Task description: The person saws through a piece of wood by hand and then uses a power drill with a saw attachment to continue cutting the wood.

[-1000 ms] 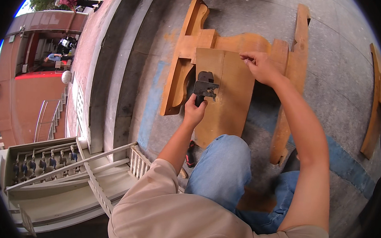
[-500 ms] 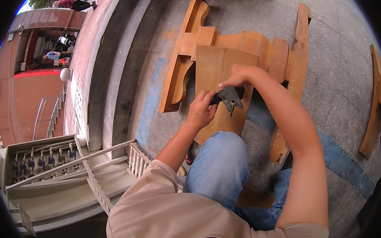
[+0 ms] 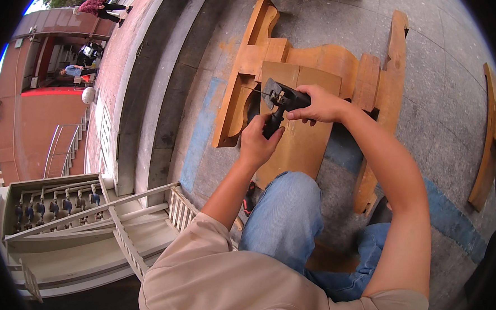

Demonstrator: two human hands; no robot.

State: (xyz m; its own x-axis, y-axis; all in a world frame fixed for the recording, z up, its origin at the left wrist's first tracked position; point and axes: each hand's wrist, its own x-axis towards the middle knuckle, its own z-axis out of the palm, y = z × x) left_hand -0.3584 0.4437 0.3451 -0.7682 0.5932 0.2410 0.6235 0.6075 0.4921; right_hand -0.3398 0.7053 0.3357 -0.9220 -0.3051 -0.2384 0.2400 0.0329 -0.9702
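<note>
A dark hand-held power tool [image 3: 280, 102] with a thin bit pointing left hovers over a flat brown wooden board [image 3: 302, 141]. My left hand [image 3: 258, 141] is closed around the tool's lower handle. My right hand [image 3: 318, 104] grips the tool's body from the right. The board lies on top of carved orange-brown wooden furniture parts [image 3: 326, 61] spread on the grey stone floor. My knee in blue jeans [image 3: 284, 213] is just below the board.
A curved wooden piece [image 3: 488, 145] lies at the far right. A long wooden rail [image 3: 390, 89] runs along the parts' right side. Stone steps [image 3: 151, 82] drop off to the left, with a pale balustrade [image 3: 115, 221] below. People are far off at upper left.
My right hand left the board's top edge and came down onto the tool. Both hands then raised the tool toward the board's upper left, turning its bit to the left.
</note>
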